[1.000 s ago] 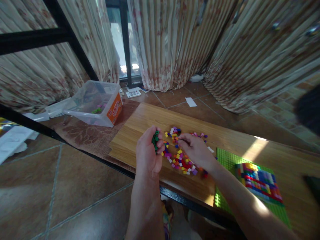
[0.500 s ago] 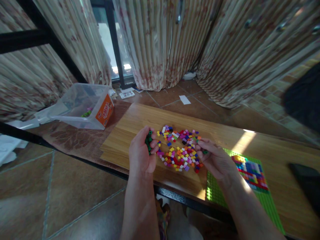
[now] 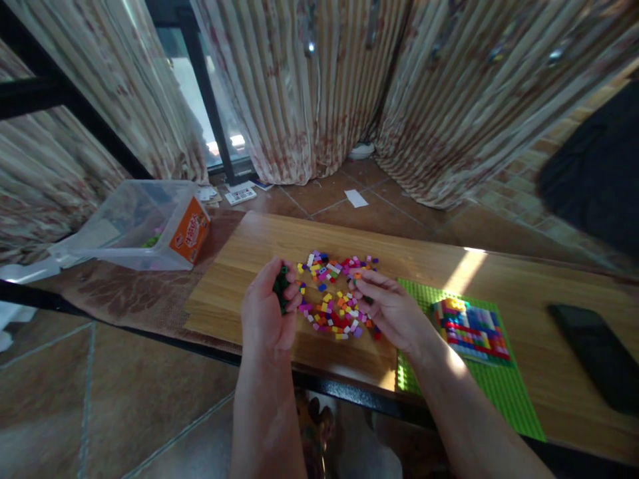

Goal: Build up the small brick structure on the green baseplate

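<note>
While both bare hands are held low over a wooden tabletop [image 3: 229,283], a scatter of small, many-coloured loose bricks [image 3: 342,303] lies between them. The wearer's left hand [image 3: 263,311] is on the left of the scatter, turned palm inward and cupped, its fingers folded over a cluster of dark green bricks [image 3: 280,290]. The right hand [image 3: 394,311] reaches in from the right, thumb and fingers drawn close together; its curled fingers appear to hold a dark green piece [image 3: 368,300], though what sits at the very fingertips is too small to tell.

The scatter forms a loose ring around a barer patch, with no clear long axis. Its left edge is just beside the left fingers, and its right edge lies under or beside the right fingertips.

To the right, a bright green studded baseplate [image 3: 514,400] carries a block of joined coloured bricks [image 3: 472,332], whose longer side slants from far left to near right. The right hand is much the nearer to it, and that forearm crosses over the baseplate's near left part. Beyond the baseplate lies a flat black object [image 3: 596,356]. At far left stands a clear plastic box [image 3: 144,223] with an orange label [image 3: 190,229].
</note>
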A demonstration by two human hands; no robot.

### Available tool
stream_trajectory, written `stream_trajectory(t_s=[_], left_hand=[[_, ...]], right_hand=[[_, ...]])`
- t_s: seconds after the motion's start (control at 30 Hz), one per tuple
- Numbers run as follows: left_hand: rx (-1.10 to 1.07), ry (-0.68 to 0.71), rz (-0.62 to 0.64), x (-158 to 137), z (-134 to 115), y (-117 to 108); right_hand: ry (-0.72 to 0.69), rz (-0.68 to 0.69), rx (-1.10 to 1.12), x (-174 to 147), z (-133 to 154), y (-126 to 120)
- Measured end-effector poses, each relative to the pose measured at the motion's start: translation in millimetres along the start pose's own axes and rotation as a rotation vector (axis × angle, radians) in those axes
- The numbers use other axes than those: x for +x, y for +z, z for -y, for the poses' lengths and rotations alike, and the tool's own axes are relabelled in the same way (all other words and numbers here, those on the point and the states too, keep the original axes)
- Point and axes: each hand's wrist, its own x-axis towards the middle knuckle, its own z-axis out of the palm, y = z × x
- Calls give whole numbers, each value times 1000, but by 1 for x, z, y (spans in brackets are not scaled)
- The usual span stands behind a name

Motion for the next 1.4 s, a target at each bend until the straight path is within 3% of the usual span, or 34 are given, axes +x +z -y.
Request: stream_trajectory(t_s=[0.2, 0.33, 0.43, 0.57, 0.7, 0.83, 0.93, 1.07, 1.17, 1.23, 1.4], left_hand=[[2, 9, 8, 1, 1, -1], [-8, 3, -9, 1, -1, -1], [-30, 11, -19, 1, -5, -2], [-56, 36, -41, 2, -8, -5], [-80, 48, -49, 2, -12, -9], [-104, 56, -76, 3, -13, -11], [-117, 68, -74, 3, -14, -12], [-132, 67, -66, 4, -15, -14], [-150, 77, -75, 4, -16, -16], [-158, 92, -83, 4, -16, -17], [-173, 88, -91, 4, -18, -18]], right_hand=[[-23, 6, -20, 0, 1, 7], [-112, -91, -165, 4, -6, 9], [-206, -152, -431, 10, -12, 6], [-338, -151, -1000, 18, -13, 3], [-365, -128, -1366, 20, -8, 6], [-357, -105, -1328, 19, -4, 8], [-308, -99, -1060, 18, -2, 14], [-12, 53, -394, 15, 2, 37], [201, 189, -169, 17, 1, 54], [193, 218, -262, 21, -4, 61], [-212, 328, -977, 31, -19, 66]])
